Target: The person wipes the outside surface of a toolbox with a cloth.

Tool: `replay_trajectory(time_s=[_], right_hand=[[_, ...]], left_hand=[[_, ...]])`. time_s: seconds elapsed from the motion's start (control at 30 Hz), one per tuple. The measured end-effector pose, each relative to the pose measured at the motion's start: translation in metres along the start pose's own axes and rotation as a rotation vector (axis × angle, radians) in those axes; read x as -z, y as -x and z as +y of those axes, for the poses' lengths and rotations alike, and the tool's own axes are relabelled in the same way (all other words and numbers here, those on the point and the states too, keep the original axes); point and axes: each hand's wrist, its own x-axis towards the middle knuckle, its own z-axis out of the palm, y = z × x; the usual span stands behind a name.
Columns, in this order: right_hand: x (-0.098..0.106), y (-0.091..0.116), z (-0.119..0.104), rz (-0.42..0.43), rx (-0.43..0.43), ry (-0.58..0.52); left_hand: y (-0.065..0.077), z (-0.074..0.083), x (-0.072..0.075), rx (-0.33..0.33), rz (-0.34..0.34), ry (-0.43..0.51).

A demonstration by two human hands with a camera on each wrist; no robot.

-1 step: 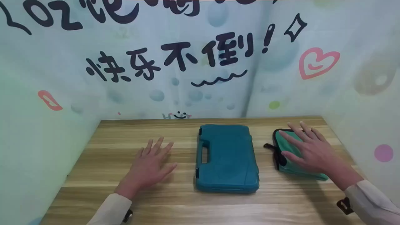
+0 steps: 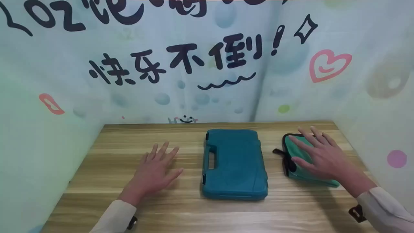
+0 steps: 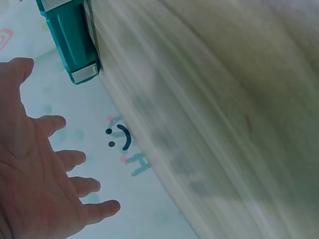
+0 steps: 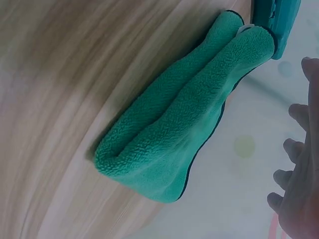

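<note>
A teal plastic carrying case (image 2: 236, 165) lies flat on the wooden table, its handle side and black latches facing left. My left hand (image 2: 153, 173) is held over the table to the left of the case, fingers spread, holding nothing. The left wrist view shows that palm and the end of the case (image 3: 75, 42) apart from each other. On the right lies a folded green towel (image 4: 174, 114) with black edging; a black strap sticks out on its left in the head view. My right hand (image 2: 323, 158) hovers above the towel with its fingers spread, not touching it.
The wood-grain table (image 2: 181, 213) meets a pale printed cloth backdrop (image 2: 145, 100) at its far edge, with more of that cloth along the left and right sides. Dark lettering and hearts are printed on it.
</note>
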Motion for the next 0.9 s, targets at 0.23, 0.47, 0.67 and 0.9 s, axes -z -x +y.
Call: replay_trajectory(time_s=[0.23, 0.47, 0.67, 0.9], right_hand=[[0.003, 0.009, 0.009, -0.156, -0.015, -0.131], [-0.008, 0.022, 0.012, -0.406, -0.069, -0.206], [-0.024, 0.022, 0.009, -0.395, -0.092, -0.143], [-0.047, 0.012, 0.004, -0.171, -0.125, -0.061]], left_hand=[[-0.008, 0.016, 0.007, -0.035, -0.067, 0.064], [-0.026, 0.051, 0.004, -0.153, -0.254, 0.165], [-0.040, 0.093, -0.010, -0.261, -0.405, 0.184], [-0.044, 0.125, -0.019, -0.323, -0.445, 0.145]])
